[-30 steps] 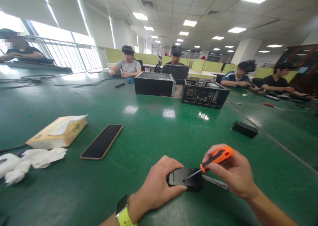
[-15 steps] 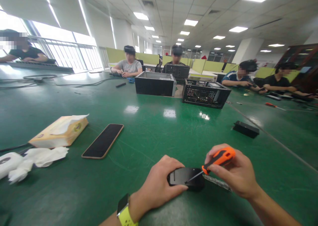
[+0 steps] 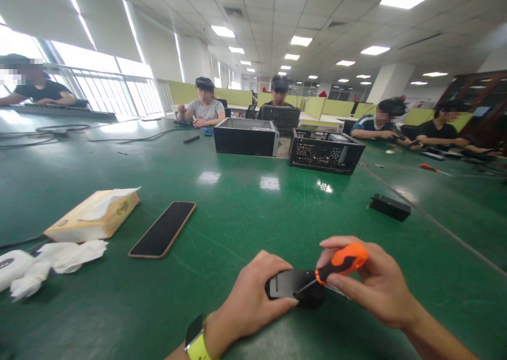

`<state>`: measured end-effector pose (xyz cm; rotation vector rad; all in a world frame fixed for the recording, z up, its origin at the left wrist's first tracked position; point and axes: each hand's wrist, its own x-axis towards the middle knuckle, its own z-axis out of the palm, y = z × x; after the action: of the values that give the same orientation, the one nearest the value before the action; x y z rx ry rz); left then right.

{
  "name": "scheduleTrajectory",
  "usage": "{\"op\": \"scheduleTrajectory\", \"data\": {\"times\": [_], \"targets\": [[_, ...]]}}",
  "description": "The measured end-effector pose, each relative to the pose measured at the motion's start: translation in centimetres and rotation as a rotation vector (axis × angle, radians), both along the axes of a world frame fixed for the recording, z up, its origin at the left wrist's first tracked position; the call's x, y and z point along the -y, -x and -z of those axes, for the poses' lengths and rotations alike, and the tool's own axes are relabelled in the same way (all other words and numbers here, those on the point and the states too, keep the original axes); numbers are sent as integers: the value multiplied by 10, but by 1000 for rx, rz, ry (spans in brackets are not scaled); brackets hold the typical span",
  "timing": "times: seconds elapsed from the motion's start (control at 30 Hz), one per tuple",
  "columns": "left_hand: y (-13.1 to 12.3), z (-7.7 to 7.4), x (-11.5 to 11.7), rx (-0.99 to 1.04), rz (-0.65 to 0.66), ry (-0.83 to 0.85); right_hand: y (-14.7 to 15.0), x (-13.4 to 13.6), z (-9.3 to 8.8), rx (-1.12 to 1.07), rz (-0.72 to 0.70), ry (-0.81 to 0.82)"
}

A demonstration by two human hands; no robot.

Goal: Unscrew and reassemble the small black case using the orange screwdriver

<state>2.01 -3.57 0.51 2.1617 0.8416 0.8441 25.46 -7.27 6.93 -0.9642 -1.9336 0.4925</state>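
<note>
My left hand (image 3: 259, 291) grips a small black plastic case (image 3: 287, 283) on the green table, thumb along its near side and fingers over the far side. In my right hand (image 3: 378, 281) is an orange and black screwdriver (image 3: 343, 262), held by its handle. Its thin shaft slants down to the left, with the tip at the top face of the case near my left thumb. Part of a thin pale strip beside the case shows under the screwdriver, mostly hidden by my right hand.
A phone (image 3: 163, 230) and a tissue box (image 3: 95, 215) lie to the left, with crumpled tissues (image 3: 67, 257) beside them. Another black block (image 3: 391, 207) sits at right. Two computer cases (image 3: 245, 138) stand farther back. Several people sit around the table.
The screwdriver handle has dipped and shifted slightly left with my right hand, its tip staying on the case. My left hand keeps its grip. A person across the table has raised a hand.
</note>
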Motion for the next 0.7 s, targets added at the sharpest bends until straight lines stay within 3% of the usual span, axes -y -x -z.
{"op": "scheduleTrajectory", "data": {"times": [0.13,0.33,0.53,0.6,0.7], "targets": [[0,0,0,1,1,1,5,6,-2,37,-39,30],[-1,0,0,10,1,-2,14,3,-3,-19,107,-57],[0,1,0,20,5,-9,9,3,5,-187,-117,310],[0,1,0,16,4,-4,3,-3,7,-254,-1,278],[0,0,0,8,1,-5,-14,-24,14,-368,337,182]]}}
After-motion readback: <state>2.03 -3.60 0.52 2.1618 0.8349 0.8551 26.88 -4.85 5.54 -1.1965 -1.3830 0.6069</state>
